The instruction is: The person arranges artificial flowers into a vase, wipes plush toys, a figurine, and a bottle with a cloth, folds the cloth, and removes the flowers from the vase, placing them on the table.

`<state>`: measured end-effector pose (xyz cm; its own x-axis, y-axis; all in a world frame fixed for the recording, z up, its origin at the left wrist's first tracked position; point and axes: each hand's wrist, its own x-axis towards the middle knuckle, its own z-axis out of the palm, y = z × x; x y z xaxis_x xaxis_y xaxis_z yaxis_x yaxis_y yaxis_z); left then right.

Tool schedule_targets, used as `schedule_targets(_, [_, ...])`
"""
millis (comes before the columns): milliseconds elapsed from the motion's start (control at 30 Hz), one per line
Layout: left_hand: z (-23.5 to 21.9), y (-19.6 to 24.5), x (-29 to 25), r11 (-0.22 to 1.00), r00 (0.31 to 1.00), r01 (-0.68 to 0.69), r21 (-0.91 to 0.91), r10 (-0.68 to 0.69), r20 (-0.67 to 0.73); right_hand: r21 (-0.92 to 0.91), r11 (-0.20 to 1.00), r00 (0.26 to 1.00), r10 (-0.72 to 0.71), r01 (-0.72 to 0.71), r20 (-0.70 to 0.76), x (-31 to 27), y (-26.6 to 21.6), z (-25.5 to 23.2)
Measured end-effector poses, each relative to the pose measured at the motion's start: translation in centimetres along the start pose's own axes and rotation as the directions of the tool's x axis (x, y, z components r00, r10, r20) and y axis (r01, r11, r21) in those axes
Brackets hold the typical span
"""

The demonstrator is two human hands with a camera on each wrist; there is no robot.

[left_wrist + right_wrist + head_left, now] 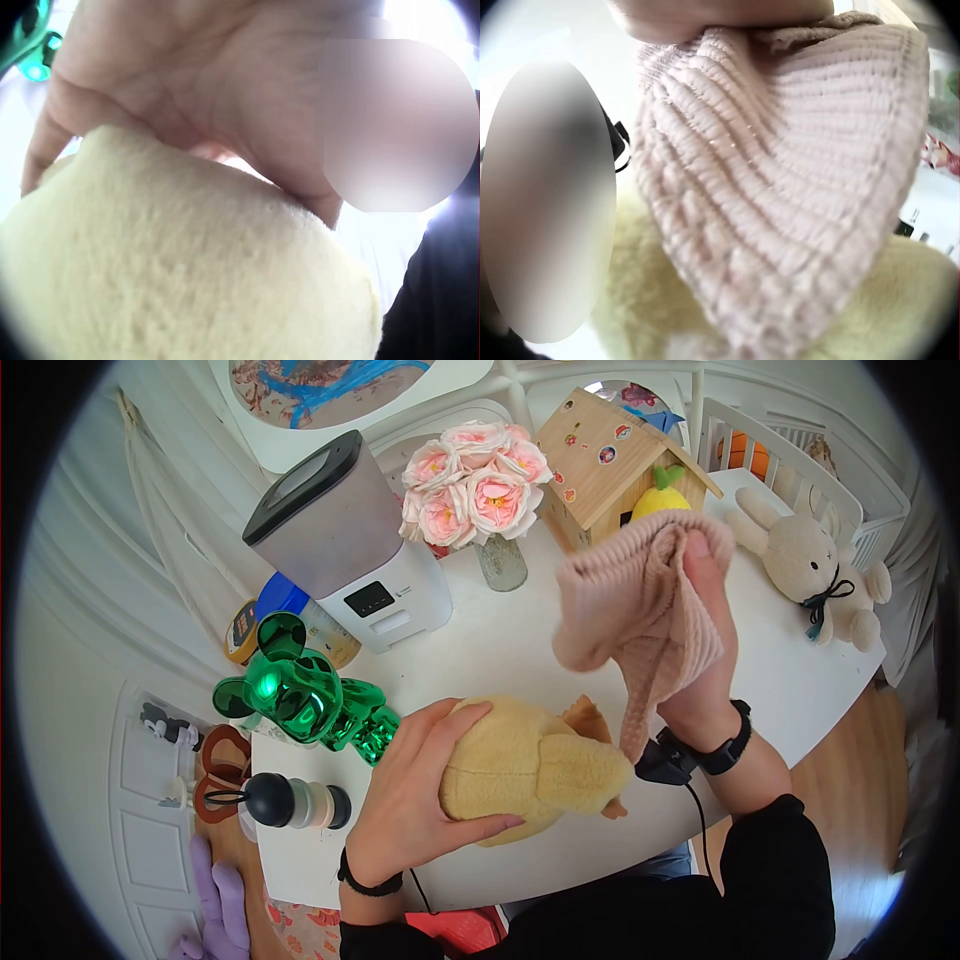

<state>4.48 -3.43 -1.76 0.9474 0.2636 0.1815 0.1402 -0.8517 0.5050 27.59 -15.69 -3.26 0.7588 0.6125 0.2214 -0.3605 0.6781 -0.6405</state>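
Observation:
My left hand (400, 800) grips a yellow plush toy (500, 770) around its rounded body, thumb on one side and fingers on the other. Two orange-brown flaps stick out near the toy's right end. In the left wrist view the palm arches over the pale plush (180, 255). Up and to the right, my right hand (708, 625) holds a bunched pink ribbed knit cloth (640, 590), its thumb pressed on top. One narrow end of the cloth hangs down beside the toy's right end. The right wrist view shows the knit (780, 172) spread in front of the yellow plush.
On the white table (480, 640) stand a shiny green bear figure (310, 695), a black-capped bottle (290, 800), a white machine with a grey tank (340, 550), pink flowers (475, 485) in a glass vase (502, 563), a wooden house (610, 460) and a cream plush rabbit (805, 560).

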Motion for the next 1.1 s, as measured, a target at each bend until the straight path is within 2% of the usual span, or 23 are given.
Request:
schedule_targets(67, [0.4,0.1,0.1,1.0,1.0,0.02,-0.001,-0.02,-0.021,-0.064,0.994,0.969,0.099,-0.087,0.224,-1.1,-1.1,1.0])
schedule_targets(100, [0.6,0.1,0.1,0.999,0.999,0.036,-0.002,-0.036,-0.028,-0.293,0.953,0.899,0.057,0.081,0.435,-1.3,-0.7,1.1])
schedule_targets(133, [0.7,0.2,0.2,0.999,0.998,0.05,-0.002,-0.05,-0.033,-0.457,0.842,0.778,0.074,0.287,0.624,-1.7,-0.1,1.3])
schedule_targets(200, [1.5,-1.5,0.0,1.0,1.0,0.013,0.006,-0.013,-0.028,-0.524,0.448,0.507,0.168,0.725,0.845,-2.7,1.9,1.2])
schedule_targets(233, [2.0,-2.3,-0.1,1.0,0.999,-0.024,0.014,0.025,-0.023,-0.526,0.448,0.511,0.166,0.723,0.843,-3.6,3.0,1.2])
schedule_targets(300, [2.6,-2.6,0.1,0.999,1.0,-0.004,0.043,0.005,-0.013,-0.664,0.197,0.625,0.228,0.721,0.747,-4.8,4.7,1.1])
schedule_targets(433, [2.5,-2.4,0.4,0.998,0.998,0.066,0.015,-0.066,0.008,-0.755,0.275,0.691,0.302,0.596,0.656,-3.7,5.8,0.2])
schedule_targets(467, [2.2,-2.4,0.5,0.998,0.998,0.064,0.015,-0.064,0.008,-0.78,0.338,0.713,0.325,0.527,0.622,-3.3,6.1,-0.1])
schedule_targets(500, [1.9,-2.6,0.5,0.998,0.997,0.056,-0.028,-0.054,0.048,-0.799,0.397,0.73,0.351,0.452,0.587,-2.8,6.3,-0.5])
schedule_targets(533, [1.5,-2.8,0.5,0.996,0.995,0.049,-0.072,-0.043,0.087,-0.799,0.395,0.73,0.351,0.453,0.587,-2.3,6.8,-1.2])
schedule_targets(600, [0.5,-3.3,0.4,1.0,0.99,-0.017,-0.022,0.02,0.136,-0.759,0.595,0.685,0.439,0.264,0.582,-1.2,7.3,-2.6])
schedule_targets(633, [0.0,-3.6,0.3,0.996,0.979,-0.084,0.024,0.078,0.19,-0.759,0.595,0.687,0.437,0.264,0.581,-0.5,6.8,-2.7])
schedule_targets(667, [-0.7,-3.6,0.0,0.996,0.978,-0.087,0.024,0.08,0.193,-0.85,0.519,0.615,0.643,0.087,0.456,0.2,6.1,-2.6])
schedule_targets(700, [-1.4,-3.5,-0.5,0.997,0.976,-0.059,0.041,0.05,0.21,-0.914,0.4,0.493,0.811,-0.076,0.314,0.6,5.8,-2.7])
schedule_targets(767, [-1.9,-2.9,-1.2,0.998,0.974,-0.032,0.061,0.017,0.227,-0.901,0.421,0.494,0.809,-0.107,0.32,1.2,6.5,-3.4])
schedule_targets(833, [-1.7,-2.1,-1.6,0.972,0.98,0.177,0.156,-0.188,0.061,-0.886,0.443,0.493,0.806,-0.138,0.327,1.3,6.9,-3.6])
schedule_targets(867, [-1.4,-1.8,-1.5,0.971,0.98,0.178,0.158,-0.19,0.061,-0.783,0.582,0.555,0.734,-0.219,0.391,1.2,6.9,-3.5])
schedule_targets(900, [-1.0,-1.4,-1.4,0.962,0.964,0.264,0.075,-0.261,-0.043,-0.653,0.702,0.62,0.654,-0.283,0.434,1.1,6.8,-3.3])
schedule_targets(933, [-0.6,-1.1,-1.2,0.941,0.931,0.337,-0.019,-0.336,-0.141,-0.656,0.7,0.617,0.656,-0.282,0.435,0.7,6.1,-2.7])
schedule_targets(967, [-0.4,-0.6,-1.1,0.94,0.93,0.339,-0.023,-0.339,-0.143,-0.638,0.75,0.701,0.551,-0.177,0.453,0.1,4.7,-1.7])
schedule_targets(1000, [-0.3,-0.1,-0.9,0.946,0.915,0.316,-0.067,-0.322,-0.241,-0.618,0.784,0.769,0.435,-0.066,0.469,-0.4,3.3,-0.7])
schedule_targets(1033, [-0.2,0.1,-0.8,0.951,0.889,0.29,-0.107,-0.309,-0.338,-0.621,0.781,0.765,0.44,-0.068,0.47,-0.6,2.0,0.0])
schedule_targets(1100, [0.2,-0.4,-0.3,0.945,0.884,0.253,-0.206,-0.312,-0.348,-0.559,0.829,0.793,0.358,-0.026,0.494,-0.8,-0.1,0.9])
